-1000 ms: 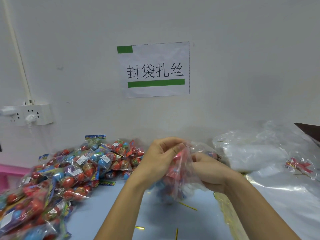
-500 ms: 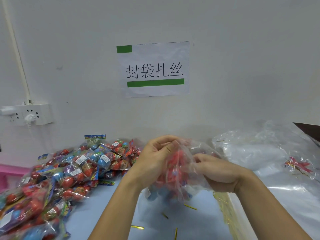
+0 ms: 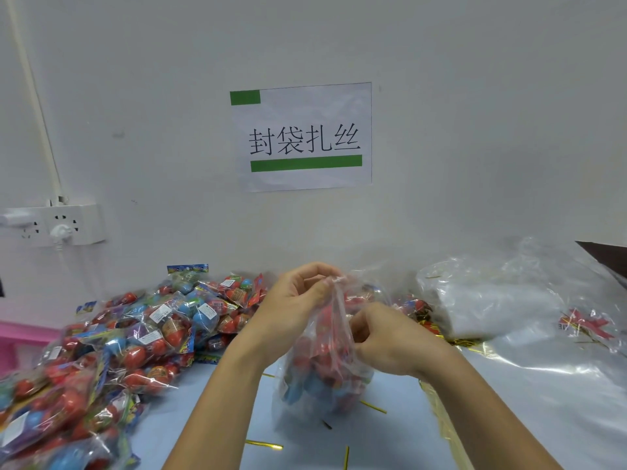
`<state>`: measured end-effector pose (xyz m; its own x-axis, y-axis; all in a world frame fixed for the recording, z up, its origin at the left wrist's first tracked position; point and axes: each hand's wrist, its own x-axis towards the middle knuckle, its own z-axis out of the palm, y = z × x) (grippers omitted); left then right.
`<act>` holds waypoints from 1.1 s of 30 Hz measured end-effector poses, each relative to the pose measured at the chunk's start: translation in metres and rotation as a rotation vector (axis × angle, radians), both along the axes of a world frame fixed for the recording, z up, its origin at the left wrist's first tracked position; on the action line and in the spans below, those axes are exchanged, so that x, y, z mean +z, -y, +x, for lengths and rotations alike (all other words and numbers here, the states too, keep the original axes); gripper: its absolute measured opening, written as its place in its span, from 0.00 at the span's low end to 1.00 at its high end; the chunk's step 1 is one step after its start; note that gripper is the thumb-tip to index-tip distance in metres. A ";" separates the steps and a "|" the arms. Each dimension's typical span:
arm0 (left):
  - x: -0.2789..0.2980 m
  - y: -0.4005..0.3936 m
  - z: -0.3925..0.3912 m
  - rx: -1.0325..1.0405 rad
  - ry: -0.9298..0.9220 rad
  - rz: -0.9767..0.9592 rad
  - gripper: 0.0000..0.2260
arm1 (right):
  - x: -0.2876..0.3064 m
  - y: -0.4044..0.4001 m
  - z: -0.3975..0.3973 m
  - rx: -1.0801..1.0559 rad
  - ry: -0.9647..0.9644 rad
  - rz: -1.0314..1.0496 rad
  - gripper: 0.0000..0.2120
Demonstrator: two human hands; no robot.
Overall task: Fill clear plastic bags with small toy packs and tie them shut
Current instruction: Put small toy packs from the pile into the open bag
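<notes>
- Left hand (image 3: 291,310) fingers (image 3: 314,271) curled, thumb and fingertips pinching the gathered top of the clear bag (image 3: 325,361) at frame centre.
- Right hand (image 3: 386,337) fingers curled in against the bag's neck just below and right of the left-hand pinch; gripping the plastic, exact finger placement hidden by film.
- Bag hangs between both hands, bottom resting on or just above the bench (image 3: 210,412), cannot tell which; holds red and blue toy packs, blurred.
- Both forearms enter from the bottom edge, converging on the bag.
- Gold twist ties (image 3: 263,445) lie loose on the bench below the bag, lower centre; another bundle of gold ties (image 3: 441,337) just right of the right hand.
- Pile of filled toy bags (image 3: 112,347) covers left and lower-left of frame, reaching back to the wall.
- Stack of empty clear bags (image 3: 492,300) at right, against the wall; more clear film spread lower right.
- Small red-printed packet (image 3: 585,325) at far right.
- Paper sign (image 3: 305,137) with green bars and black characters on the wall, upper centre.
- White power strip (image 3: 51,225) with plug on the wall, left edge.
- Pink object (image 3: 20,334) at far left edge.
</notes>
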<state>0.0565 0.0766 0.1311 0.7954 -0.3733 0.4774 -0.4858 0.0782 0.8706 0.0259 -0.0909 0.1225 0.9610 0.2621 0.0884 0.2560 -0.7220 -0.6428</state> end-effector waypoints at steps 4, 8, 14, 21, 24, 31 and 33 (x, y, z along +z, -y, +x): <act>0.001 0.002 -0.003 0.004 0.006 0.061 0.12 | 0.000 0.000 -0.001 -0.059 -0.051 -0.091 0.25; 0.001 0.008 -0.008 -0.018 0.005 0.142 0.14 | -0.001 -0.003 -0.004 -0.055 -0.087 -0.211 0.13; 0.002 0.009 -0.007 -0.036 0.030 0.184 0.15 | -0.005 -0.010 -0.006 -0.131 -0.025 -0.323 0.05; 0.001 0.006 -0.005 -0.016 0.046 0.197 0.11 | -0.013 -0.011 -0.005 -0.156 0.025 -0.293 0.08; 0.001 0.007 -0.006 -0.011 0.045 0.240 0.13 | -0.018 -0.009 -0.003 -0.092 -0.028 -0.321 0.06; 0.001 0.006 -0.006 -0.005 0.049 0.268 0.15 | -0.024 -0.007 0.004 -0.096 0.059 -0.293 0.06; 0.001 0.003 -0.004 0.007 0.052 0.253 0.13 | -0.024 -0.007 0.004 -0.086 0.121 -0.251 0.07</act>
<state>0.0525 0.0737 0.1318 0.7753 -0.4805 0.4099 -0.5304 -0.1428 0.8357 0.0303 -0.0838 0.0984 0.9671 0.2082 0.1464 0.2509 -0.8769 -0.4101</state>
